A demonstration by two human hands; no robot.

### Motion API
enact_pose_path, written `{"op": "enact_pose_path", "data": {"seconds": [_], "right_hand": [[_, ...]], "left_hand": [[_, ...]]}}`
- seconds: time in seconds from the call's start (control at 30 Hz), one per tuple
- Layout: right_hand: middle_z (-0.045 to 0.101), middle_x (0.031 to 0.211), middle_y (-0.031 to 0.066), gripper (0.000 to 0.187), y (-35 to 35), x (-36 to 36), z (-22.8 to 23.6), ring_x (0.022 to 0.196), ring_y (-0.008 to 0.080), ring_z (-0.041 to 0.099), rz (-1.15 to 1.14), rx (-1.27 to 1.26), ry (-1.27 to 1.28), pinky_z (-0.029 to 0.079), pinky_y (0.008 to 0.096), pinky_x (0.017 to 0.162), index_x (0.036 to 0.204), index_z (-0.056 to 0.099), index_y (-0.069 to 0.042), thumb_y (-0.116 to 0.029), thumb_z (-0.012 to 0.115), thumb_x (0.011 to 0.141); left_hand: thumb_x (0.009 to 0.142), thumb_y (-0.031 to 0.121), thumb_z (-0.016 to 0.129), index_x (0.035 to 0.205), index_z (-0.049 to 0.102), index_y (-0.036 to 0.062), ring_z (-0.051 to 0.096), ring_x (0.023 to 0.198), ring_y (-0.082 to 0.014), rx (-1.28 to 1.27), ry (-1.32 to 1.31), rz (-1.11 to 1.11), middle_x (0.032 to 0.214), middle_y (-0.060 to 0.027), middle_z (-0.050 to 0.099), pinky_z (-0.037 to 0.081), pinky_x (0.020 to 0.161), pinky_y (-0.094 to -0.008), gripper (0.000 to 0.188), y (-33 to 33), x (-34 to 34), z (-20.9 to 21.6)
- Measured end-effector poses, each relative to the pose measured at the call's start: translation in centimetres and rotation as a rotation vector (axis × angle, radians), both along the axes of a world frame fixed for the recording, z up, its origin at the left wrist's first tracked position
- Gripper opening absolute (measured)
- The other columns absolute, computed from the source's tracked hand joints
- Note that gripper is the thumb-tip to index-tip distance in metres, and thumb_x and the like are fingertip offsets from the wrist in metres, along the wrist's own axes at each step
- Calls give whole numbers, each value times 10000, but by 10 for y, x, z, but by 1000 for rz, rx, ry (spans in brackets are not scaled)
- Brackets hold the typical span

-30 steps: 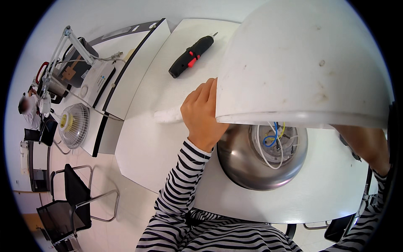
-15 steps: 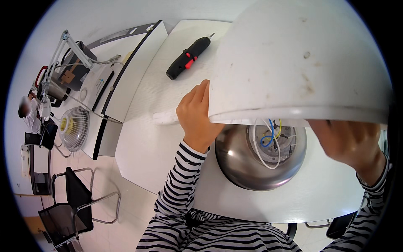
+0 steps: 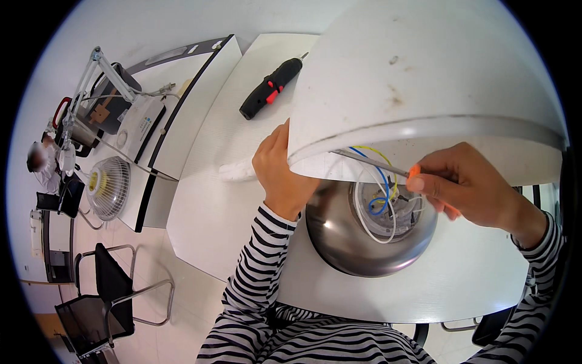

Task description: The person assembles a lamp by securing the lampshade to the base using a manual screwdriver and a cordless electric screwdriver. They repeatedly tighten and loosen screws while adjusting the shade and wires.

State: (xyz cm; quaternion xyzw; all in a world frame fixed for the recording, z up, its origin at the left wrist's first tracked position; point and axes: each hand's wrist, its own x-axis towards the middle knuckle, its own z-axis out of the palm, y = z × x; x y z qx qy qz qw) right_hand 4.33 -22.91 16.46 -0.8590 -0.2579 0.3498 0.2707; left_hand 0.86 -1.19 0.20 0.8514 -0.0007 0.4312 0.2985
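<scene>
A large white dome-shaped shell (image 3: 424, 79) is held tilted up over the table, its rim toward me. My left hand (image 3: 276, 164) grips the shell's left edge, fingertips hidden behind it. My right hand (image 3: 473, 185) is closed round the orange handle of a screwdriver (image 3: 388, 165), whose metal shaft points left into the shell; its tip is hidden inside. Below lies a rounded, shiny steel body (image 3: 333, 242) with a round grey centre plate (image 3: 385, 227). Blue, yellow and white wires (image 3: 381, 200) run from that plate up into the shell.
A black electric screwdriver (image 3: 271, 88) with red buttons lies at the back of the white table (image 3: 200, 224). To the left, a side desk carries a lamp arm (image 3: 91, 73) and a caged round heater head (image 3: 109, 188). Black chairs (image 3: 112, 291) and a seated person (image 3: 45, 164) are beyond.
The shell has tipped further up, showing its inside. My right hand has come out from behind its rim, and the screwdriver in it now shows.
</scene>
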Motion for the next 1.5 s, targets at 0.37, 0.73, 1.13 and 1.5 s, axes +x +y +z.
{"op": "enact_pose_path", "data": {"seconds": [0.37, 0.73, 1.13, 1.5], "right_hand": [[504, 609, 43, 159, -7, -10, -12, 533, 135, 527, 491, -131, -1272, 421, 226, 480, 868, 618, -36, -171, 592, 789], [547, 727, 48, 229, -11, -11, -11, 627, 187, 533, 451, -183, -1404, 422, 304, 570, 899, 617, -88, -226, 666, 722], [515, 502, 41, 283, 6, 1, 19, 364, 99, 442, -202, -19, 174, 317, 220, 348, 801, 632, 22, -249, 574, 858], [601, 826, 80, 244, -10, -25, -14, 742, 200, 590, 543, -248, -1575, 482, 313, 670, 999, 632, -79, -190, 608, 784]], "left_hand": [[634, 287, 732, 1007, 573, -42, 601, 678, -299, 31, -81, -30, 792, -146, 620, 468, 609, -338, 522, 4, 2, -1], [626, 333, 732, 1009, 568, -59, 586, 692, -310, 27, -36, 19, 789, -161, 612, 460, 609, -361, 572, -2, -1, -2], [637, 347, 726, 968, 580, -41, 562, 630, -288, -25, -6, -20, 742, -130, 593, 442, 563, -337, 530, -5, -2, 6], [644, 292, 717, 992, 577, -50, 590, 689, -301, 117, -105, 34, 809, -154, 619, 462, 602, -344, 508, 6, 1, -8]]}}
